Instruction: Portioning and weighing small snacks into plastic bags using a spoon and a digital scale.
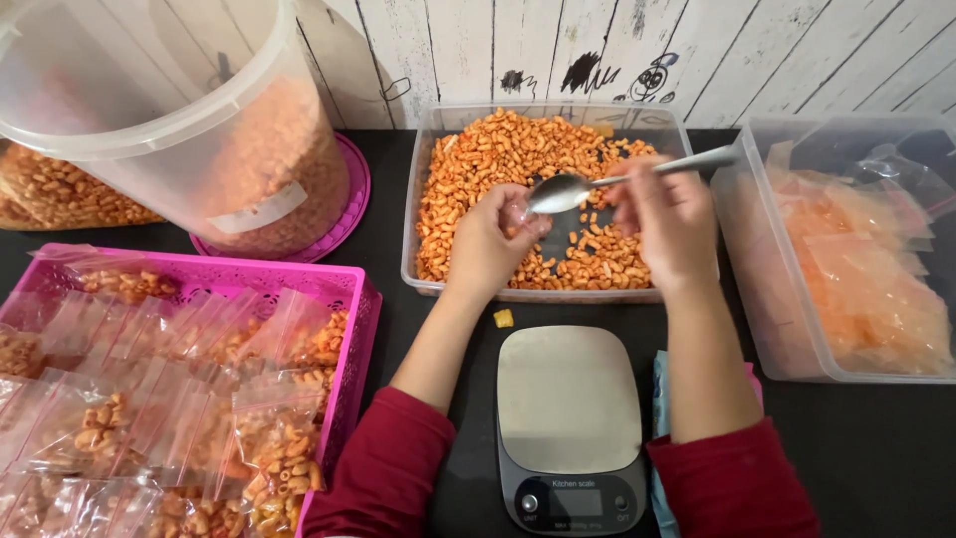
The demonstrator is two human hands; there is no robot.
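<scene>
Over the clear tray [428, 199] of orange snack pieces, behind the scale [569, 418], the right hand [669, 221] pinches a spoon [597, 184] while the left hand [490, 244] closes round a small clear bag [516, 211], best kept upright and open under the bowl.

black table [876, 448] | scale [569, 399] | pink basket [344, 289] | clear tubs [438, 199]
</scene>
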